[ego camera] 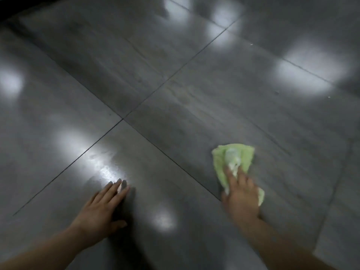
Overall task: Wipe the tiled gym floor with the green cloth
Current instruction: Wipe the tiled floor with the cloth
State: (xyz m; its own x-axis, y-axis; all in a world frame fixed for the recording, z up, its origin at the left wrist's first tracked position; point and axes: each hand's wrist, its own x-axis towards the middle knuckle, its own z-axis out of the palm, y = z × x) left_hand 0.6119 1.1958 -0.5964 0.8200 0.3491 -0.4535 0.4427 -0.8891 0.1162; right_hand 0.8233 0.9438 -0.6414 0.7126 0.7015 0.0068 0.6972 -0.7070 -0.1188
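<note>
The green cloth was seen crumpled on the glossy grey tiled floor, just right of a dark grout line. It was pressed down under the right hand, the fingers seemingly stretched over it rather than clenched, though blurred. The left hand was braced on the tile, fingers straight and close together, thumb apart. Even pressure and overlapping strokes would be advised — soft, rumpled terry could bunch on so slick a surface.

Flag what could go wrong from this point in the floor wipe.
The green cloth is bunched under the right hand, so it may cover little tile per pass. The left hand rests flat on the glossy tiled floor; if that patch is wet, it might slip.
</note>
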